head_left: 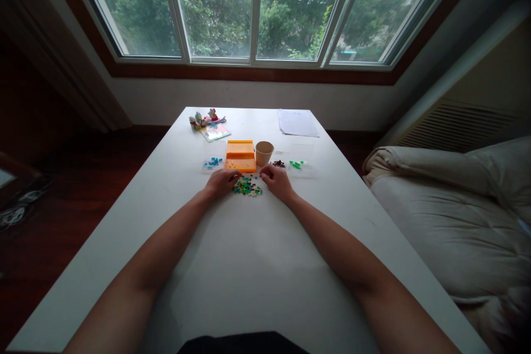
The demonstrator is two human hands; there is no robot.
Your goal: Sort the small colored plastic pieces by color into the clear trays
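Many small pieces [248, 186] heaped just right of left hand [224, 180], the nearer, and left of right hand [277, 181]; both curled, cannot tell if clamped on any.

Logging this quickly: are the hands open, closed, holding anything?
Left hand: curled beside the bricks; grip can't be told.
Right hand: curled near the cup; grip can't be told.

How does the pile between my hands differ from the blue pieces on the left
The pile is multicoloured; the blue pieces are one colour. The pile lies on the table, the blue pieces in a clear tray. The pile outnumbers the blue pieces. Both consist of small pieces.
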